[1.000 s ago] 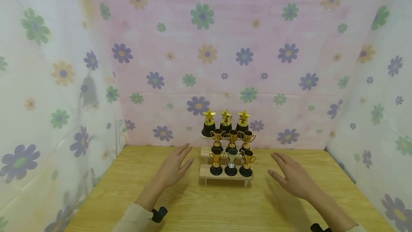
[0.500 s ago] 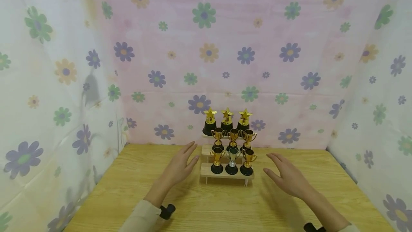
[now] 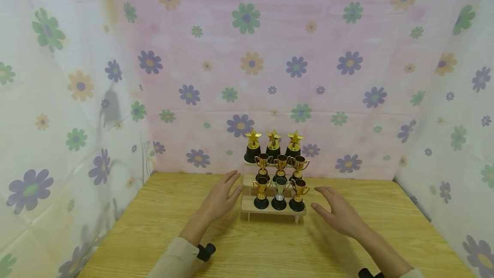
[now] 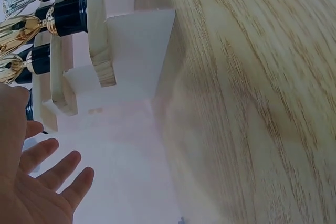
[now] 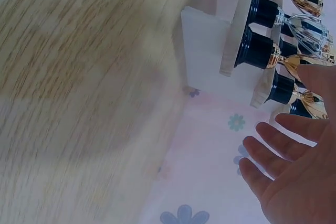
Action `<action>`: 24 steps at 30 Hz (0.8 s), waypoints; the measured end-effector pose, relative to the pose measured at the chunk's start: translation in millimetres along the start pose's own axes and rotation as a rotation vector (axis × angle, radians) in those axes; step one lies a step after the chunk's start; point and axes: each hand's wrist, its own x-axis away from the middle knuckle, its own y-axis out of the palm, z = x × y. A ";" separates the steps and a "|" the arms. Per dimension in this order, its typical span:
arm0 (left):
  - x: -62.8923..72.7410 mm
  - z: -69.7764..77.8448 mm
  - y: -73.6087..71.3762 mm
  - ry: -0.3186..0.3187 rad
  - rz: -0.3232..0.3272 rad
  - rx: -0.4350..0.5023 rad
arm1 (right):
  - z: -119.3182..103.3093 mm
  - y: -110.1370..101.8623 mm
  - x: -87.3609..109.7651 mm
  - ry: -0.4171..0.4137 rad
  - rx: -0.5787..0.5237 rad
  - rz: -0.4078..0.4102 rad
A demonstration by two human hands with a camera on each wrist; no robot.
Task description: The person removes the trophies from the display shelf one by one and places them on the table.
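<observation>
A three-tier wooden display stand point(image 3: 251, 205) on white legs holds small trophies in rows. Gold star trophies point(image 3: 253, 152) with black bases fill the top tier. Gold cup trophies point(image 3: 299, 166) line the middle one. Along the bottom tier, a silver cup trophy point(image 3: 279, 193) stands between two gold cups. My left hand point(image 3: 221, 198) is just left of the stand, its fingers extended and holding nothing. On the opposite side my right hand point(image 3: 340, 213) reaches toward the stand, also with nothing in it. In the right wrist view its spread fingers point(image 5: 268, 156) lie beside the tiers.
The stand sits on a wood-grain table point(image 3: 262, 252) toward the back. Flower-patterned cloth point(image 3: 247, 55) rises behind it and on both sides. A black wrist strap piece point(image 3: 206, 252) shows on my left wrist.
Both hands have moved inward toward the stand, the left one rightward and the right one leftward. The trophies and stand keep their arrangement; the head view has shifted slightly.
</observation>
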 end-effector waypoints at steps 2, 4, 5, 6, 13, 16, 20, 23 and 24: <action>-0.2 0.5 0.6 0.000 -0.002 0.007 | -1.0 2.2 -1.0 0.005 -0.022 -0.005; -0.8 0.9 1.1 0.002 -0.003 0.015 | -1.8 4.2 -2.3 0.010 -0.041 -0.009; -1.2 1.3 1.5 0.004 -0.002 0.020 | -2.3 4.9 -3.0 0.009 -0.052 -0.008; -2.0 1.2 2.2 0.008 0.001 0.021 | -2.6 6.0 -3.7 0.009 -0.062 -0.010; -7.3 3.5 9.7 0.022 0.037 0.065 | -4.3 11.2 -7.0 0.012 -0.132 0.006; -8.9 4.5 13.1 0.010 0.046 0.091 | -6.3 13.8 -7.9 0.029 -0.167 0.008; -12.0 4.9 18.1 0.008 0.060 0.110 | -8.2 17.8 -9.3 0.056 -0.189 0.015; -14.7 5.1 21.2 0.010 0.071 0.120 | -9.5 20.6 -11.2 0.072 -0.195 0.022; -15.5 5.2 22.1 0.010 0.074 0.123 | -10.2 21.5 -11.8 0.079 -0.197 0.024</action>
